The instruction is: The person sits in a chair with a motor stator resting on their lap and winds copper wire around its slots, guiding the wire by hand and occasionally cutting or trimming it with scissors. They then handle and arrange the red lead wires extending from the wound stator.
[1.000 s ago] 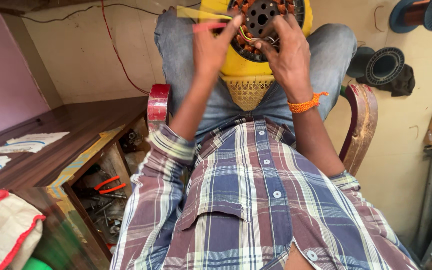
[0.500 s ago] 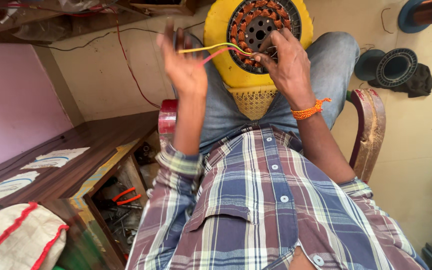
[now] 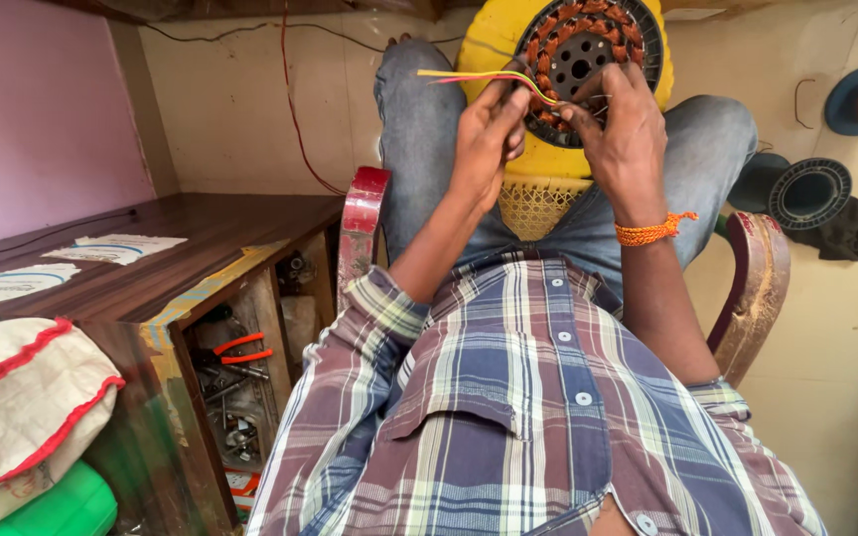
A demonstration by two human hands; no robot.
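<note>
A round motor stator point(image 3: 586, 52) with copper windings rests on a yellow disc point(image 3: 489, 45) between my knees. Thin yellow and red lead wires point(image 3: 474, 75) run from the windings out to the left. My left hand point(image 3: 486, 132) pinches these wires close to the stator's lower left rim. My right hand point(image 3: 621, 134) is closed on the stator's lower edge, fingertips on the windings, an orange thread band at the wrist. I sit on a wooden chair point(image 3: 759, 288) with a woven cane seat point(image 3: 534, 203).
A dark wooden desk point(image 3: 181, 248) stands to the left with papers point(image 3: 116, 248) on top and red-handled pliers point(image 3: 235, 349) in an open compartment. A white and red sack point(image 3: 22, 407) lies at the lower left. Blue and black spools point(image 3: 811, 194) lie on the floor to the right.
My left hand has come back in from the left and now pinches the wires beside the stator. The camera view has shifted slightly downward.
</note>
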